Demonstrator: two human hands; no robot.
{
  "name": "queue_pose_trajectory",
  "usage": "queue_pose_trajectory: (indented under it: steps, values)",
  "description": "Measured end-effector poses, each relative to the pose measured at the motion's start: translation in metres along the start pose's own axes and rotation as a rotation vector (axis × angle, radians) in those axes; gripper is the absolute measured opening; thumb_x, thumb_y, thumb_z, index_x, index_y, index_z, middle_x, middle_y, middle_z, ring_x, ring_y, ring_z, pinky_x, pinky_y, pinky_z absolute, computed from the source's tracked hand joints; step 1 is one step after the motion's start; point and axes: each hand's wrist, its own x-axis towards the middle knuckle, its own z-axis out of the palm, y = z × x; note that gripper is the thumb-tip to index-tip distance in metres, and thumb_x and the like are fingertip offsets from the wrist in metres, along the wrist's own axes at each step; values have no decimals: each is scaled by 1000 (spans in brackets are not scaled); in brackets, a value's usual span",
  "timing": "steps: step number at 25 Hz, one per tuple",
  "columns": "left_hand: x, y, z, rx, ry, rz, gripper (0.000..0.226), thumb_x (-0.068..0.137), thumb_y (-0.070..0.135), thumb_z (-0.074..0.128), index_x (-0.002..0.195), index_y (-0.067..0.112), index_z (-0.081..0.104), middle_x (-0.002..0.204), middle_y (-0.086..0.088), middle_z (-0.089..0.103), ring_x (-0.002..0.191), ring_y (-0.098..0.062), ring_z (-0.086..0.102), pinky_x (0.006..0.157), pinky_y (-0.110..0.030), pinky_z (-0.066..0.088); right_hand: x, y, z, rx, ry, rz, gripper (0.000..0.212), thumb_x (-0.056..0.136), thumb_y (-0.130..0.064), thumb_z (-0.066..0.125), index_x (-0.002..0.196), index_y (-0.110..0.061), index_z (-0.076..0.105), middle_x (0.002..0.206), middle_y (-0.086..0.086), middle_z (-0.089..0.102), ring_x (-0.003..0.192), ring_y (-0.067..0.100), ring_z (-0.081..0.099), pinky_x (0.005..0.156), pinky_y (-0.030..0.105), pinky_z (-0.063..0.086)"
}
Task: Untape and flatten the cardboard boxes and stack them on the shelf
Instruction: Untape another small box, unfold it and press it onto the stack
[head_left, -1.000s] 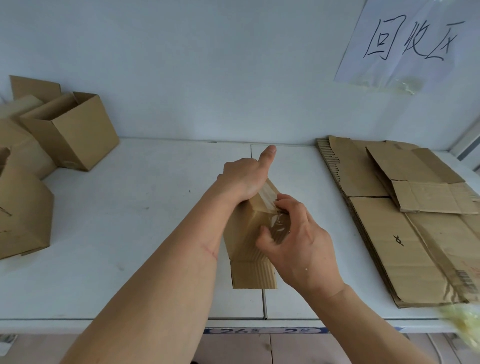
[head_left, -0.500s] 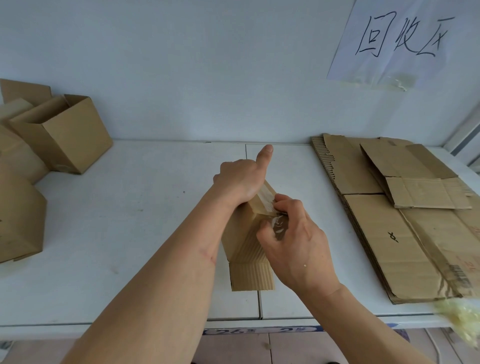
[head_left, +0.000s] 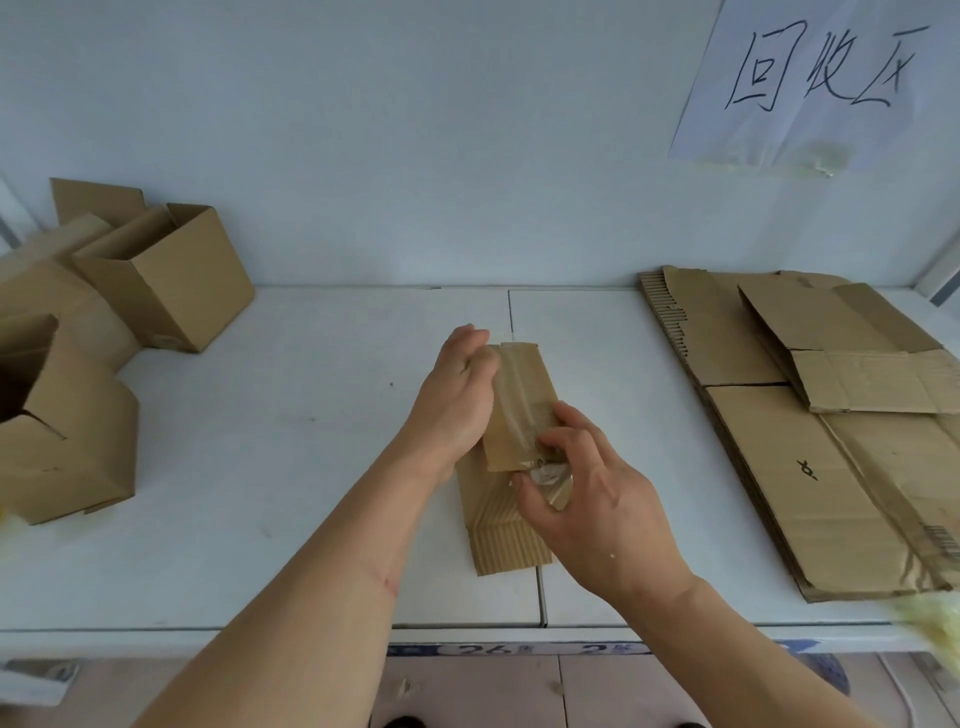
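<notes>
A small brown cardboard box (head_left: 519, 395) stands on the white shelf (head_left: 291, 467) in the middle, its taped face turned up toward me. My left hand (head_left: 457, 400) grips its left side. My right hand (head_left: 587, 499) pinches a crumpled end of clear tape (head_left: 545, 475) at the near edge of that face. A strip of clear tape still runs up the middle of the face. A flap of the same box (head_left: 506, 545) lies flat below my hands.
A stack of flattened cardboard (head_left: 810, 467) covers the right of the shelf. Three open unflattened boxes (head_left: 171, 280) sit at the left. A paper sign (head_left: 821, 83) hangs on the back wall. Yellowish tape scraps (head_left: 935, 623) blur at the lower right.
The box has tipped so its taped face points up. My left thumb, earlier raised, now lies along the box. My right hand has drawn the tape end toward me.
</notes>
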Motion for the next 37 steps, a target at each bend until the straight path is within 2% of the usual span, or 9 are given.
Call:
queue_pose_trajectory:
  steps: [6,13,18,22,27,30,32,34,37]
  values:
    - [-21,-19,-49,95,-180,-73,60,90,14,52,143,40,40,152,34,13,139,8,17,107,-23,21,-5,-2,9,-9,-65,-81,41,80,-51,50,110,-23,55,143,2,53,92,20,70,74,30,57]
    - [-28,-14,-52,269,-230,-70,76,81,42,74,146,41,33,155,29,2,138,-7,24,106,-25,27,-6,-6,14,29,-90,-60,37,81,-44,59,112,-24,54,148,0,47,98,21,68,79,31,55]
    - [-25,-23,-44,474,-93,76,79,83,58,63,149,31,29,158,20,6,145,-5,13,117,-30,20,-5,-2,11,69,-99,-34,41,83,-43,66,119,-24,56,149,-9,44,105,14,64,83,31,54]
    - [-27,-21,-37,579,-41,149,64,94,54,46,148,21,35,155,8,21,144,-10,17,119,-37,21,-5,-3,10,180,-159,35,62,86,-40,70,139,-24,44,146,-17,40,111,3,55,89,14,45]
    - [-22,-20,-31,579,-64,104,59,95,54,46,143,21,40,151,10,20,143,-8,16,117,-36,21,-14,-1,12,353,-178,379,63,83,-37,75,135,-28,42,124,-17,43,103,1,56,81,22,52]
    - [-16,-19,-26,585,-48,123,59,93,54,52,141,21,43,148,10,23,140,-7,20,115,-30,22,-18,6,11,103,-112,53,68,83,-21,75,141,-27,38,138,-11,41,110,14,58,88,30,53]
    - [-15,-18,-25,619,-11,174,53,93,52,53,136,22,49,143,10,29,133,-6,28,106,-23,25,-10,23,7,4,-122,-140,70,85,-15,73,144,-29,38,150,-8,39,107,16,62,86,25,51]
    - [-17,-21,-24,556,0,187,46,94,51,50,131,24,54,141,11,31,125,-1,33,98,-18,25,1,33,1,0,-185,-169,62,89,-15,70,142,-31,43,149,-12,42,102,11,63,85,18,47]
    - [-24,-22,-20,364,-34,136,39,98,52,37,119,27,58,138,21,32,130,5,31,96,-11,23,7,35,2,106,-216,-143,49,94,-15,64,139,-28,50,142,-15,49,99,4,61,90,22,54]
